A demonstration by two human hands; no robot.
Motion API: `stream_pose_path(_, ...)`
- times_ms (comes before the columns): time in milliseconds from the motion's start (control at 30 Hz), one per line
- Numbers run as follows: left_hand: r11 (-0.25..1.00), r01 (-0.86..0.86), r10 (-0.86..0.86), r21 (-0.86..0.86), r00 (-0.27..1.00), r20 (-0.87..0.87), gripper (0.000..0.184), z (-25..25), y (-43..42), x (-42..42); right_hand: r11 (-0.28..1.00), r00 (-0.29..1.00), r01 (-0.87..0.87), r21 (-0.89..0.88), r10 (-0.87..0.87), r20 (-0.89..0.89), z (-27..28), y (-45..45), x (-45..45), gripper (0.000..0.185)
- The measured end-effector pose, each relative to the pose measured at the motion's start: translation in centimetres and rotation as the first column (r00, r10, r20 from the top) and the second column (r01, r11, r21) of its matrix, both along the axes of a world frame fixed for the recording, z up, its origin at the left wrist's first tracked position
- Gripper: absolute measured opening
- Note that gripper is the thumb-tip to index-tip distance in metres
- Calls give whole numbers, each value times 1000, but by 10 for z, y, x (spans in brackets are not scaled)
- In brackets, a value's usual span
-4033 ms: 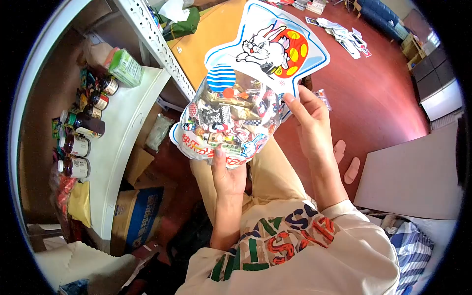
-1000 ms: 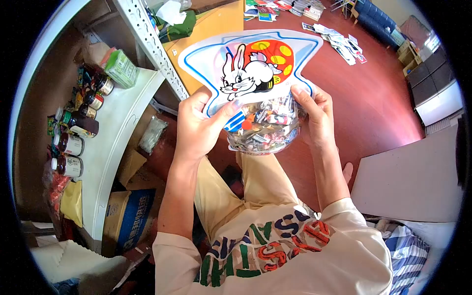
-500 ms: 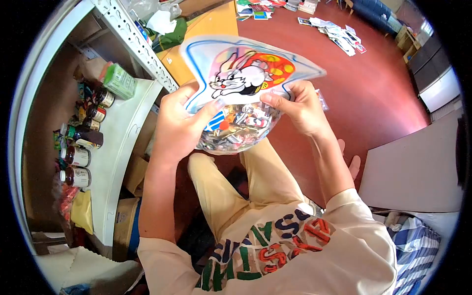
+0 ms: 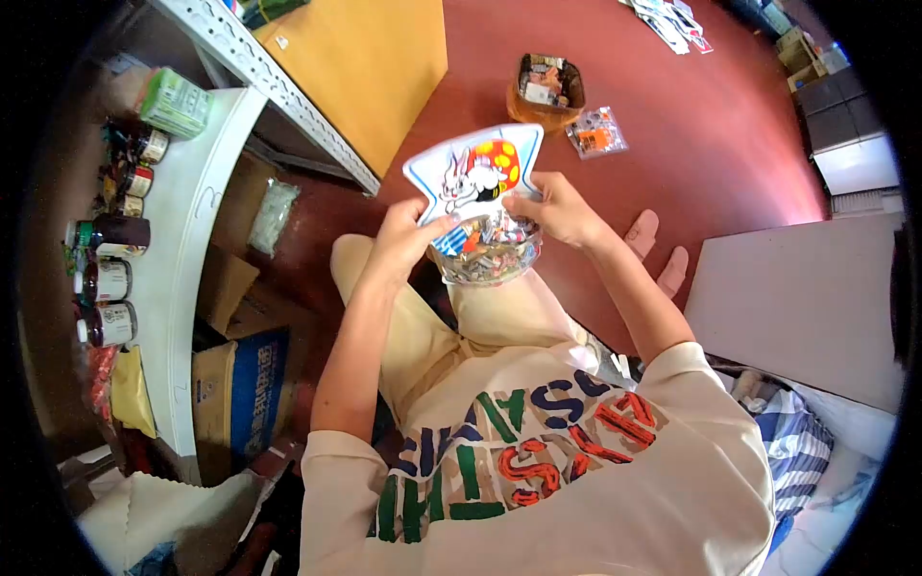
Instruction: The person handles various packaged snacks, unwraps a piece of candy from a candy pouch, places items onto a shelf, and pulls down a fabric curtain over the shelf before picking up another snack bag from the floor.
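Observation:
Over my lap I hold a candy bag (image 4: 488, 261) by its upper part. A white rabbit and a red patch with yellow spots are printed on its top panel, and small wrapped pieces show through the clear, bulging bottom. My left hand (image 4: 399, 235) is closed on the left edge, thumb on the front. On the right edge, my right hand (image 4: 557, 213) pinches the plastic with its thumb in front. The fingers behind the bag are partly hidden.
A brown basket (image 4: 547, 117) with packets inside stands on the red floor, beside a clear packet (image 4: 597, 132). At left, a white shelf (image 4: 192, 250) bears several jars (image 4: 108, 280). Below it are a cardboard box (image 4: 213, 403) and a whitish packet (image 4: 276, 217). Slippers (image 4: 642, 233) lie at right.
Both hands keep hold of the candy bag, which now appears smaller and its panel more upright. My view has shifted, so the basket and the clear packet are in full sight.

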State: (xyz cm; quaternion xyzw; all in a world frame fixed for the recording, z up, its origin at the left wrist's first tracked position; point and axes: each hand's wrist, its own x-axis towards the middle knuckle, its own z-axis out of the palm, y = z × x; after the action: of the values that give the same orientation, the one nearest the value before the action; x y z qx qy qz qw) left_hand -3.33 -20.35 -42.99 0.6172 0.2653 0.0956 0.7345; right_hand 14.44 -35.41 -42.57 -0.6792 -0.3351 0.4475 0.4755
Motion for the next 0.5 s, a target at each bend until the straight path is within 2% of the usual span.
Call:
stream_pose_path(33, 999, -10, 10, 36, 1000, 0, 25, 2, -1, 1, 999, 1000, 11, -45, -10, 20, 2, 0, 1, 23)
stream_pose_path(67, 998, 25, -21, 55, 997, -69, 27, 9, 1, 4, 998, 998, 24, 55, -27, 52, -8, 1, 2, 21)
stream_pose_path(100, 998, 48, -47, 51, 999, -7, 33, 14, 3, 9, 1000, 998, 5, 12, -6, 61, -1, 3, 3, 23)
stream_pose_path(167, 998, 20, -33, 67, 981, 194, 44, 11, 2, 21, 996, 999, -50, 79, 49, 18, 2, 8, 4, 25)
stream_pose_path(200, 995, 23, -42, 93, 976, 213, 50, 13, 4, 24, 996, 999, -53, 71, 52, 15, 5, 10, 6, 25)
stream_pose_path(233, 1000, 21, -22, 5, 973, 229, 48, 1, 8, 27, 995, 996, -87, 57, 86, 15, 7, 13, 8, 26)
stream_pose_path(367, 999, 33, -33, -1, 993, 110, 47, 5, 9, 27, 992, 992, -126, 21, 126, 12, 15, 20, 9, 28)
stream_pose_path(433, 999, 32, -31, -18, 997, 75, 47, 6, 10, 27, 991, 991, -125, 51, 127, -46, 2, 23, 13, 28)
stream_pose_path(500, 998, 45, -48, -45, 997, -67, 43, 11, 11, 27, 987, 989, -90, 132, 104, -105, 4, 26, 10, 25)
